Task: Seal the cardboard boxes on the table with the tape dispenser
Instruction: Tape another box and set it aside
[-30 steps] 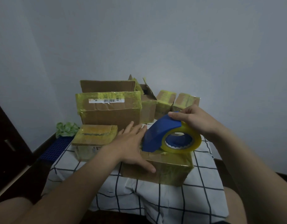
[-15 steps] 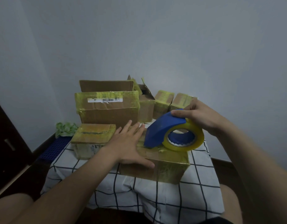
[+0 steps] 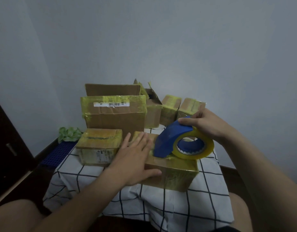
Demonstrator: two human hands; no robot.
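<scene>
Atop the front box (image 3: 176,178), tape dispenser (image 3: 171,139) grasped by right grip (image 3: 206,125), left grip (image 3: 136,159) released, flat beside it

The tape dispenser (image 3: 167,139), gripped by the right hand (image 3: 209,124), slides slightly toward 3 o'clock across the top of the front cardboard box (image 3: 174,178), and a small gap opens between it and the fingers (image 3: 144,139) of the left hand (image 3: 134,158).
</scene>
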